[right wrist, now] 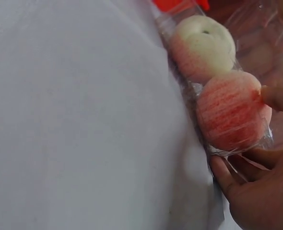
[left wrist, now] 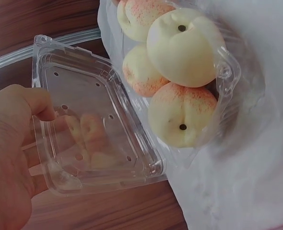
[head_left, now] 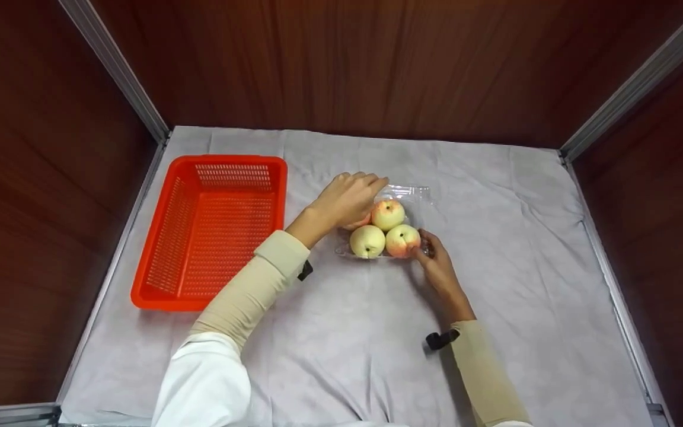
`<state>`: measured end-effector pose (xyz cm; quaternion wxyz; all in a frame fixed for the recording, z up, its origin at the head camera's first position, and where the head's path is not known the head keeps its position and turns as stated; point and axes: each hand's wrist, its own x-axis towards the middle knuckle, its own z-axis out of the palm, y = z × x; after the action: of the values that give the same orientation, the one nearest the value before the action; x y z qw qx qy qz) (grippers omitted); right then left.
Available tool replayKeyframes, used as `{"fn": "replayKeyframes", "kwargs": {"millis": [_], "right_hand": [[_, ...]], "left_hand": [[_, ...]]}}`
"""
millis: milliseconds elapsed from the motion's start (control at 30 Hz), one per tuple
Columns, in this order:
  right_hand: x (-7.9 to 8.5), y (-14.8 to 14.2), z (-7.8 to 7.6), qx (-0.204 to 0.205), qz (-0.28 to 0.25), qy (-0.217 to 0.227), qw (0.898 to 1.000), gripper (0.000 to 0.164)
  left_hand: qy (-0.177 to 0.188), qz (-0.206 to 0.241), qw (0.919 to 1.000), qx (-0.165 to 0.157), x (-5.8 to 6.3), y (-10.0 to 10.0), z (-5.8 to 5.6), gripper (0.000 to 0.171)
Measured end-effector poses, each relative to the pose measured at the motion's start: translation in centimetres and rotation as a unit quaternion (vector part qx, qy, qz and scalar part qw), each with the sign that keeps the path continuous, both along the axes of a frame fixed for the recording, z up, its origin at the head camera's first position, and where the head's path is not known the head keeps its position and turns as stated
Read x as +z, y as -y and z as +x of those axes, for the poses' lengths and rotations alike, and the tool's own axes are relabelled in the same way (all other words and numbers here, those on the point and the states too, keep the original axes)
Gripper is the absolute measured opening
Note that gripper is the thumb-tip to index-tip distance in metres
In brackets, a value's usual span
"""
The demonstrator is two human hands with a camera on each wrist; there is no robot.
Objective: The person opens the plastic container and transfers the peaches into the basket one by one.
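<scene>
Several pale yellow peaches (head_left: 388, 214) with pink-red blush sit in the base of a clear plastic clamshell box (left wrist: 226, 72). Its hinged lid (left wrist: 100, 91), dotted with small round holes, stands raised at the far side. My left hand (head_left: 344, 198) pinches the lid's edge between thumb and fingers, and in the head view it covers part of one peach. At the near right corner, my right hand (head_left: 439, 270) grips the end of the box, fingers against the outer wall and thumb on a reddish peach (right wrist: 232, 110).
A red perforated plastic basket (head_left: 282, 190) stands to the left, beside my left forearm. White cloth (head_left: 513, 249) with creases covers the table. Dark wood-grain panels (head_left: 341, 65) framed in metal rise at the back and on both sides.
</scene>
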<state>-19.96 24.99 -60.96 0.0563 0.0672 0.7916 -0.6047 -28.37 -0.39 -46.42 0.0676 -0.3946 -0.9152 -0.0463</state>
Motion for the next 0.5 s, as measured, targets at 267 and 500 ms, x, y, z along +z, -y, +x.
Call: {"fn": "replayKeyframes", "kwargs": {"millis": [267,500], "right_hand": [[0.3,-0.1,-0.2,-0.085,-0.028,-0.004,0.996,0.044],[1.1,-0.4,-0.6,-0.108,-0.043,0.015,0.993,0.037]], "left_hand": [[-0.019,0.035,0.9992,0.009,0.2,0.8,-0.6,0.046],[-0.013,0.041,0.9987,0.026,0.6,1.4,-1.0,0.046]]}}
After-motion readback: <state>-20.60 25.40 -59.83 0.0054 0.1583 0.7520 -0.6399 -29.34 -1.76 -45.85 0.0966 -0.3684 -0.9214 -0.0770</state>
